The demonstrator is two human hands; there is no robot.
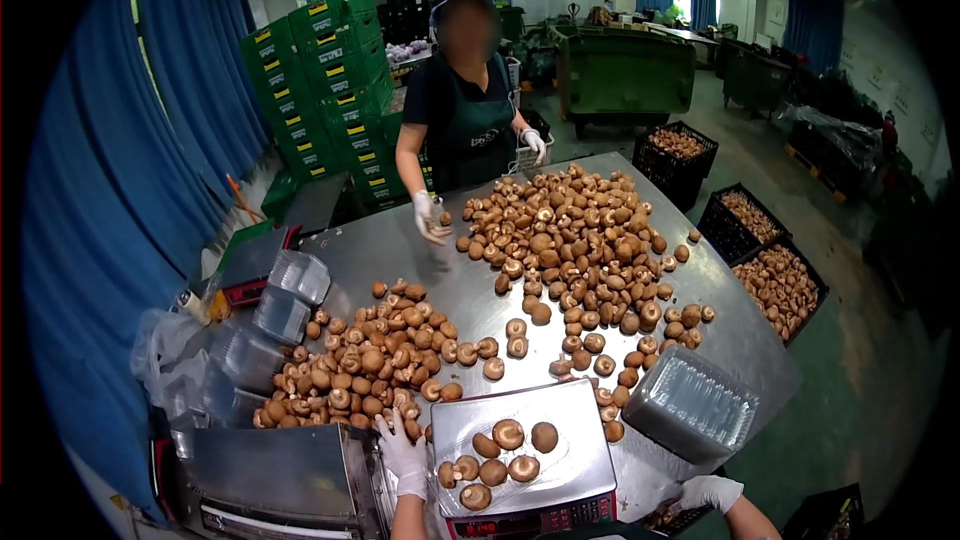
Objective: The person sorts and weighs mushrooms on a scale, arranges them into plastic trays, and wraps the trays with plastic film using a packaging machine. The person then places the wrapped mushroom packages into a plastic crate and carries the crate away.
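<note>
Scale (528, 448): placed on the counter (725, 315), red digits lit, several mushrooms (523, 468) lying on its plate. Left hand (402, 455), gloved: located just left of the scale, at the near edge of the left mushroom pile (372, 360). Its grip is partly open, fingers spread at the mushrooms; a firm hold on any one cannot be confirmed. Right hand (712, 492), gloved: right of the scale, below the stacked clear trays (693, 402); fingers largely hidden, so opening and contents cannot be told. A larger mushroom pile (565, 230) lies beyond the scale. A person (465, 120) in an apron and gloves stands at the counter's side opposite the scale, one hand (430, 218) beside that pile.
</note>
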